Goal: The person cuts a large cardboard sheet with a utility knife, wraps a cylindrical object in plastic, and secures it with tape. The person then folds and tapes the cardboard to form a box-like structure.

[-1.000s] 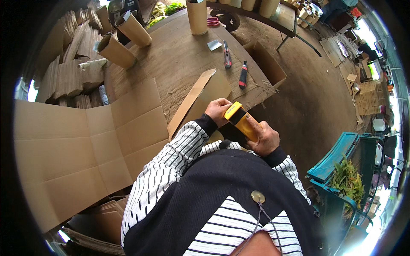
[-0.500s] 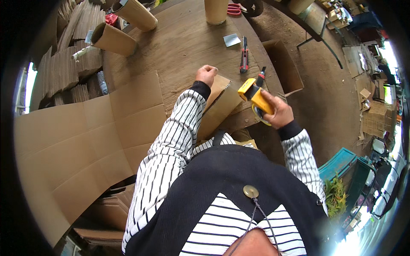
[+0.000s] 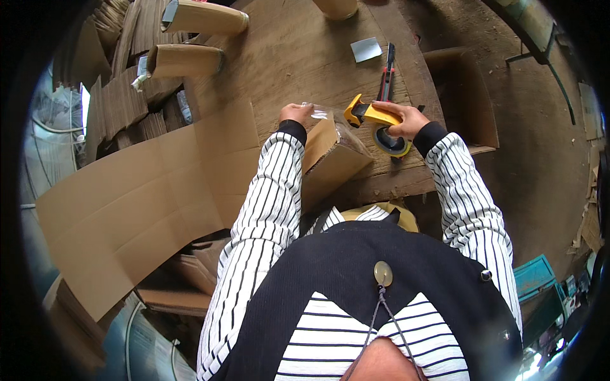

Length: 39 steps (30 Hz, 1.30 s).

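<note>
My right hand (image 3: 406,120) grips a yellow tape dispenser (image 3: 376,115) with a roll of tape (image 3: 392,143) hanging below it, over the table's right part. My left hand (image 3: 296,113) is closed in a pinch, and a shiny clear strip of tape (image 3: 318,113) shows at its fingertips. Between the two hands a folded brown cardboard piece (image 3: 340,162) stands at the table's near edge, its top just under the strip. Beyond the dispenser lies a red and black utility knife (image 3: 386,82). My right hand mostly hides a second knife.
Cardboard tubes (image 3: 187,61) stand at the far left of the wooden table (image 3: 279,70). A small pale card (image 3: 366,49) lies near the knife. A large cardboard sheet (image 3: 140,197) leans at left, beside stacked cardboard (image 3: 121,98). An open box (image 3: 467,95) is right of the table.
My right hand has brought the dispenser closer to my left hand and turned it level. Clear tape now shows at my left fingertips. The whole view has shifted slightly.
</note>
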Motion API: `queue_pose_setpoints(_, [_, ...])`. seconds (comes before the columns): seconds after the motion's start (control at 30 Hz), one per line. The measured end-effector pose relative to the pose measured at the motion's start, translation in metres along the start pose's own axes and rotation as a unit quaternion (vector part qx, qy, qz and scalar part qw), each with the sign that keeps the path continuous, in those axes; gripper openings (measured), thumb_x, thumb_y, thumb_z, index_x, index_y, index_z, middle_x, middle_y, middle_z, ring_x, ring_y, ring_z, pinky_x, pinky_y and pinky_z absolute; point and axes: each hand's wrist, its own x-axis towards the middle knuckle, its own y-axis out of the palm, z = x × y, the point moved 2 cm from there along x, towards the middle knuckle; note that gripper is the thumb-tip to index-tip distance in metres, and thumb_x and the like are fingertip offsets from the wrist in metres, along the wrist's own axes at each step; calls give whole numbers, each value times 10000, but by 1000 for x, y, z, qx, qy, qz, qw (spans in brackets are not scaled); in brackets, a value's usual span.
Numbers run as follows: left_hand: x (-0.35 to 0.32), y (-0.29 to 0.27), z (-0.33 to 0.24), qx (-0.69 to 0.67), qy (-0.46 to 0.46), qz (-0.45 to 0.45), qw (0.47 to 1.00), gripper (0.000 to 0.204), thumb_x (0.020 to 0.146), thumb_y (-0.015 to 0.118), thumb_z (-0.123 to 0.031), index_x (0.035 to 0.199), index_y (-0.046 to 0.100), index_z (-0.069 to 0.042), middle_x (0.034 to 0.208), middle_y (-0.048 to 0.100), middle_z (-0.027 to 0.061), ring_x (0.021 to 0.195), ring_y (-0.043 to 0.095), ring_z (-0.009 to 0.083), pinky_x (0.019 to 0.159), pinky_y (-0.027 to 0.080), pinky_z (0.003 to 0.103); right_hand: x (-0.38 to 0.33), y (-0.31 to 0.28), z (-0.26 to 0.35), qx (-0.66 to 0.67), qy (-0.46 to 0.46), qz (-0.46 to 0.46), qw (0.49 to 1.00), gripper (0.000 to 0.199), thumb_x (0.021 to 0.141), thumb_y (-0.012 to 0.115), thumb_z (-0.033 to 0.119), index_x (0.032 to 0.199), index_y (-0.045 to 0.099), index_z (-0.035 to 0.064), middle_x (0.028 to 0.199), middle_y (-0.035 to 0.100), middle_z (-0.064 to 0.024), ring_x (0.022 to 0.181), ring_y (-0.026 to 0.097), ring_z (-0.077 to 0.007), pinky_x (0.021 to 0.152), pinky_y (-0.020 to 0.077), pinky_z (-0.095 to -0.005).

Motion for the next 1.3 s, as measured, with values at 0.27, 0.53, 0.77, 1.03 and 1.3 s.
queue_pose_setpoints(0.27, [-15,-5,43,297,-135,61,944,437,652,766,-424,810,689,-24,850,681,165,847,643,264,815,476,342,23,-1,-44,135,46,85,986,679,696,617,-40,1346,437,41,1307,500,-92,1140,507,-158,951,390,-231])
queue_pose_setpoints(0.53, [-31,-37,64,143,-12,128,981,762,799,697,-254,1415,292,-60,1374,417,177,1229,450,271,992,392,328,29,9,-63,151,-8,98,984,690,689,567,-33,1359,422,41,1306,493,-88,1159,481,-151,975,355,-228])
queue_pose_setpoints(0.77, [-115,25,-30,430,231,199,850,938,654,775,-365,1360,301,30,1396,349,222,1310,333,327,1082,285,336,31,19,-87,172,25,86,981,671,704,586,-26,1352,426,37,1291,503,-91,1161,483,-158,993,354,-247])
queue_pose_setpoints(1.03, [-97,16,-29,409,232,197,860,739,696,761,-312,1311,429,-72,1328,482,134,1235,459,272,1025,362,321,1,22,-114,145,-41,2,989,643,734,634,41,1346,435,43,1196,566,-78,971,559,-122,857,447,-223])
queue_pose_setpoints(1.3, [-121,22,-50,367,217,215,879,689,699,752,-298,1284,469,-71,1248,550,129,1171,518,254,984,390,302,-109,35,-114,195,-15,-57,979,633,732,623,47,1342,456,82,1086,610,-70,851,583,-105,776,476,-247])
